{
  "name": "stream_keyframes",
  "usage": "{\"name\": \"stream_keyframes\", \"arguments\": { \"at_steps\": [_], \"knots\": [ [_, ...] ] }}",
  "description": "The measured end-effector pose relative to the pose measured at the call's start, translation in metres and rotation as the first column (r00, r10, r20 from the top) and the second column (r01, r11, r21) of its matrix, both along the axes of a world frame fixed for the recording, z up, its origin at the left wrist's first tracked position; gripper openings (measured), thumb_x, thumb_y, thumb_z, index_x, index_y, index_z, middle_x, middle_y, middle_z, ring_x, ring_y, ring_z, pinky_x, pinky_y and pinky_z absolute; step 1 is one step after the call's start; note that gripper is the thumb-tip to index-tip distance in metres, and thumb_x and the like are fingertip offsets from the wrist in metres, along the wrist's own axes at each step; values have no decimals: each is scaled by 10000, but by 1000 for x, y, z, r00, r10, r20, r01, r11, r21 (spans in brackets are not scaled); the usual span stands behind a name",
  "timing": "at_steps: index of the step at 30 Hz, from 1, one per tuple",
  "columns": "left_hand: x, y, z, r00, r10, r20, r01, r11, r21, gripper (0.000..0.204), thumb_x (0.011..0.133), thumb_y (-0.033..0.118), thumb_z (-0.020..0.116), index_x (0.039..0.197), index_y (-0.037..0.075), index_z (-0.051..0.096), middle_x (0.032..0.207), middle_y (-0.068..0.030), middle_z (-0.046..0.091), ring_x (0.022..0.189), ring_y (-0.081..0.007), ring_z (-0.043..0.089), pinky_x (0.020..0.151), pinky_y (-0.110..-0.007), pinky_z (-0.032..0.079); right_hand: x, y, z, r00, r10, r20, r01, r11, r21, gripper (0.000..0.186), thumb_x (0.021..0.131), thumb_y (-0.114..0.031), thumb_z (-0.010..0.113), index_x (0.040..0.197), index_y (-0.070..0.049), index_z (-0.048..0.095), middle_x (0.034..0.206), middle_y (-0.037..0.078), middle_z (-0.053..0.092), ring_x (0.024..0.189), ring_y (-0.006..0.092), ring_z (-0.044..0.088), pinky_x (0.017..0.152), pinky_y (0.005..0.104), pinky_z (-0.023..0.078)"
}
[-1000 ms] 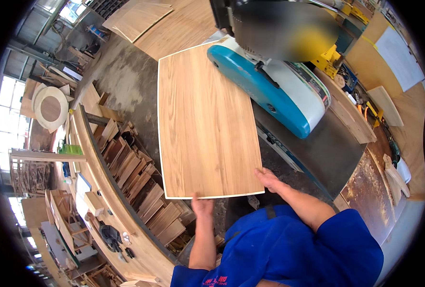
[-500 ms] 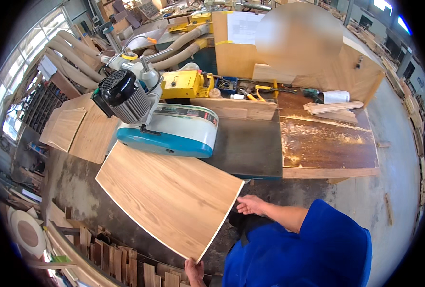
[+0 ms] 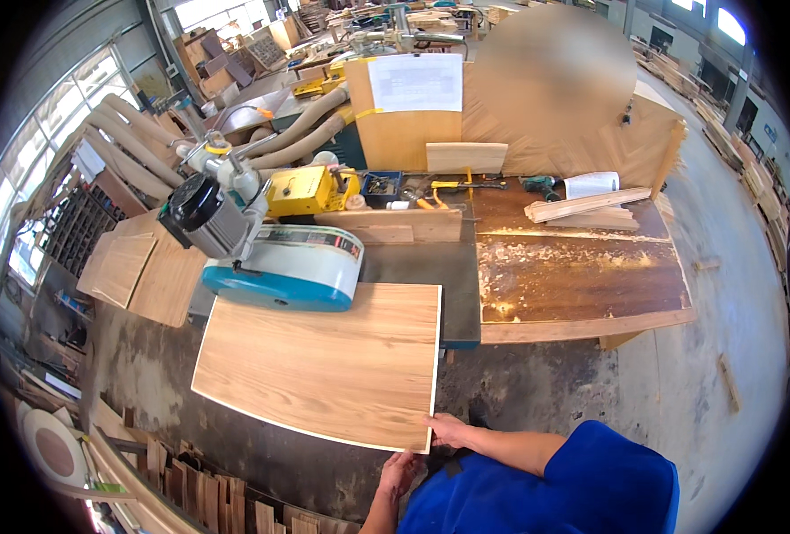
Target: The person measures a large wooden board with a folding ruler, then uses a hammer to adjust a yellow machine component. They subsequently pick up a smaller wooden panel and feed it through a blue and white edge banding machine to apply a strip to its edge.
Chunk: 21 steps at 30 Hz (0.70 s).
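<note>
A wood-grain panel (image 3: 324, 365) with pale edges lies level, its far left part by the blue-and-white power feeder (image 3: 284, 276) and its far right part over the dark machine table (image 3: 404, 262). Its near side juts out over the floor. My left hand (image 3: 399, 472) holds the near edge close to the near right corner, fingers partly hidden beneath. Around the same corner, my right hand (image 3: 448, 431) grips the right edge. Behind the panel, a wooden fence (image 3: 413, 222) runs along the table.
On the right, a brown side table (image 3: 582, 307) carries wood shavings, loose wood strips (image 3: 591, 206) and a cordless drill (image 3: 542, 185). More wooden boards (image 3: 146, 267) rest left of the feeder. Offcuts (image 3: 199, 489) stand at lower left. A yellow box (image 3: 302, 191) sits behind the feeder.
The panel has turned so its right edge now runs nearly straight away from me. My right hand has come onto that edge, and my left hand has moved right along with the near corner.
</note>
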State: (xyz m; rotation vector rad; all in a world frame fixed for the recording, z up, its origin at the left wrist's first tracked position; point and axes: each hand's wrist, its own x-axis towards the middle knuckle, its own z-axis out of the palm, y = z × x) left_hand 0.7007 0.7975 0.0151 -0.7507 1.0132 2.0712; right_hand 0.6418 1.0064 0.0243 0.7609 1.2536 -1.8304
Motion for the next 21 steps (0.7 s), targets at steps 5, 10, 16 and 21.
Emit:
{"name": "stream_keyframes", "arguments": {
  "at_steps": [5,10,16,21],
  "knots": [
    [-24,-34,-28,979,203,-35,-189,952,240,411,955,556,487,737,209,519,729,14,561,780,-192,559,806,-446,432,13,107,-2,998,-41,-38,47,982,185,455,982,-379,524,1263,-22,539,1200,125,621,1078,240,614,883,451,514],
    [-61,-65,-12,698,716,0,-685,667,-292,816,854,638,601,1370,88,290,1213,-71,549,995,-212,557,862,-402,462,51,242,-2,978,-99,-183,163,910,382,397,972,-344,542,1159,-5,628,1021,94,666,902,169,614,770,346,507],
    [-45,-28,-11,758,650,47,-652,757,42,562,965,526,486,1318,88,481,1266,-127,547,1172,-295,532,960,-464,475,109,376,-6,949,-243,-203,316,724,613,287,944,-284,591,979,-16,688,835,6,645,787,92,537,712,308,464],
    [-24,40,-17,880,464,99,-431,869,-245,303,993,331,529,1187,102,572,1065,-41,622,904,-187,607,732,-310,536,178,449,-14,941,-213,-263,338,588,735,263,942,-268,532,935,-45,671,813,13,617,789,126,529,717,333,443]
  ]
}}
